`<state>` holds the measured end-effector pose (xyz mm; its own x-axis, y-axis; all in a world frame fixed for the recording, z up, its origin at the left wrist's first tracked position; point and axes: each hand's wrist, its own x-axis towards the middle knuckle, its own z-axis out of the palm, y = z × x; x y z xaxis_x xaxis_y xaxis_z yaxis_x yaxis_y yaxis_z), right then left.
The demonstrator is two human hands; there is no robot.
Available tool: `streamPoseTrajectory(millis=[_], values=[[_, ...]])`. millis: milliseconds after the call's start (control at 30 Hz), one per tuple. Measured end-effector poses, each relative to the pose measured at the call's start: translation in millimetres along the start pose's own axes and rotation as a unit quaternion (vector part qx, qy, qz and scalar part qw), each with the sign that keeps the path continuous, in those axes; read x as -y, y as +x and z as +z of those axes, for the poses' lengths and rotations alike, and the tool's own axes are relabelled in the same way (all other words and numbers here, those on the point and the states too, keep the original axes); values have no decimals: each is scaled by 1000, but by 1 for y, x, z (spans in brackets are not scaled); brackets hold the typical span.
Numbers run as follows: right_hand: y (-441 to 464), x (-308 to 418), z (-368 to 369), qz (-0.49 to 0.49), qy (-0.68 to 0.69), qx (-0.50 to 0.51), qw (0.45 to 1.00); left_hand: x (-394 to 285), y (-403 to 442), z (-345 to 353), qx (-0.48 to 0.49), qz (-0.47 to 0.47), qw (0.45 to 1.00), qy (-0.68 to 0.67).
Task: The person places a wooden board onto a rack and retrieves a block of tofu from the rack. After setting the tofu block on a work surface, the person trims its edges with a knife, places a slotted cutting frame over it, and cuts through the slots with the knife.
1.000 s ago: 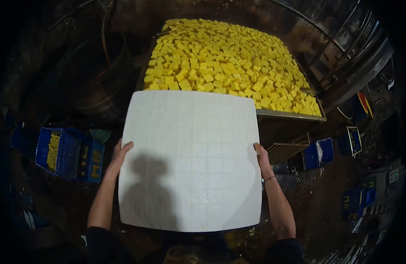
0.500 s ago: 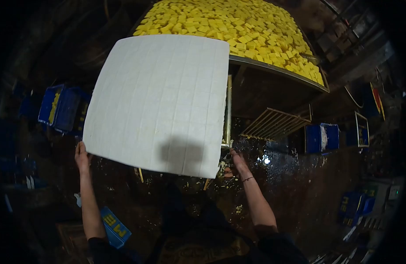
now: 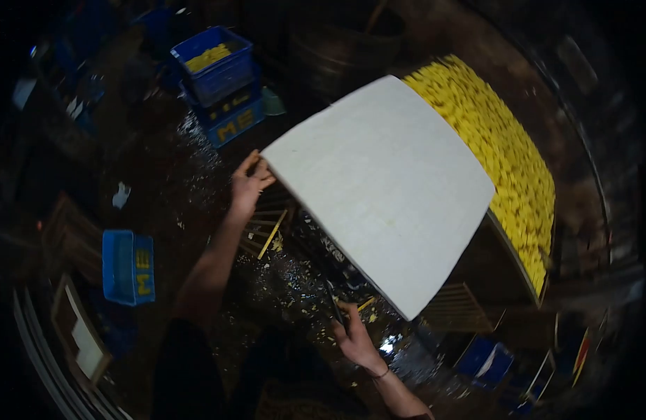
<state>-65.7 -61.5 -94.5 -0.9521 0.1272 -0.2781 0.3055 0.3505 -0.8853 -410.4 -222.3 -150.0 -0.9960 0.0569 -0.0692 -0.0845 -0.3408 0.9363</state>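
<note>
A large, square white slab (image 3: pixel 379 189) with a smooth-looking top fills the middle of the view, raised above the floor. My left hand (image 3: pixel 251 185) is at its left corner, with fingers apart and bent beside the edge. Below the slab's near edge, my right hand (image 3: pixel 356 339) is closed around a thin dark tool (image 3: pixel 335 302), whose kind I cannot make out. Under the slab a dark support (image 3: pixel 323 241) shows in part. Past its right side lies a broad bed of small yellow blocks (image 3: pixel 508 154) in a metal-edged tray (image 3: pixel 513 255).
Stacked blue crates (image 3: pixel 228 91) stand at the upper left, the top one holding yellow pieces. Another blue crate (image 3: pixel 128 267) lies at the left. Slatted racks (image 3: pixel 459 308) lean under the tray. The wet floor (image 3: pixel 281 301) is strewn with scraps.
My view has turned left, so the slab and yellow blocks appear rotated and farther right. My left hand stays by the slab's corner. My right hand now shows a dark tool.
</note>
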Motion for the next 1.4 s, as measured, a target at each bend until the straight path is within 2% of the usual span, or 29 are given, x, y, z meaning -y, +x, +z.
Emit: streamPoseTrajectory(millis=[67,133,200,367,400,467,500,567,600,700,733,767,800,833,933,1067,1133,1200,1233,1400], values=[[49,48,3,-114,-70,35,990,9,-2,-8,0,-18,998,-60],[103,94,18,-196,-123,0,973,10,-8,-7,0,-47,995,-88],[154,112,33,-181,-214,-19,960,14,-10,-5,-10,-70,990,-122],[229,108,67,-190,-331,-59,922,15,-16,2,-30,-28,992,-123],[235,110,71,-208,-345,-75,912,15,-16,2,-56,-42,994,-79],[240,116,77,-217,-347,-75,909,49,-2,-1,-72,1,997,11],[243,118,80,-205,-363,-84,905,51,-1,-2,-77,-1,997,5],[245,118,82,-197,-383,-90,898,55,0,0,-82,69,993,40],[246,116,82,-189,-388,-93,897,46,-4,0,-88,68,993,35],[239,109,76,-203,-395,-89,892,17,-16,1,-49,-23,990,-129],[234,106,73,-221,-394,-88,888,18,-15,1,-55,-21,990,-132],[226,104,69,-212,-418,-95,878,19,-13,1,-105,81,991,-8],[215,99,62,-213,-420,-92,877,23,-13,3,-151,179,965,117],[205,94,55,-209,-425,-86,877,23,-14,7,-192,211,950,127],[172,72,32,-207,-436,-76,873,28,-27,9,-148,241,945,162],[128,45,3,-219,-423,-76,876,46,-68,36,-121,227,960,106],[105,32,-11,-175,-426,-63,885,55,-94,54,-122,211,967,75],[85,19,-24,-183,-429,-65,882,64,-120,68,-115,201,972,41],[73,13,-31,-182,-429,-62,882,69,-131,74,-125,235,962,62],[14,-14,-59,-171,-431,-56,884,91,-193,108,-130,224,964,54]])
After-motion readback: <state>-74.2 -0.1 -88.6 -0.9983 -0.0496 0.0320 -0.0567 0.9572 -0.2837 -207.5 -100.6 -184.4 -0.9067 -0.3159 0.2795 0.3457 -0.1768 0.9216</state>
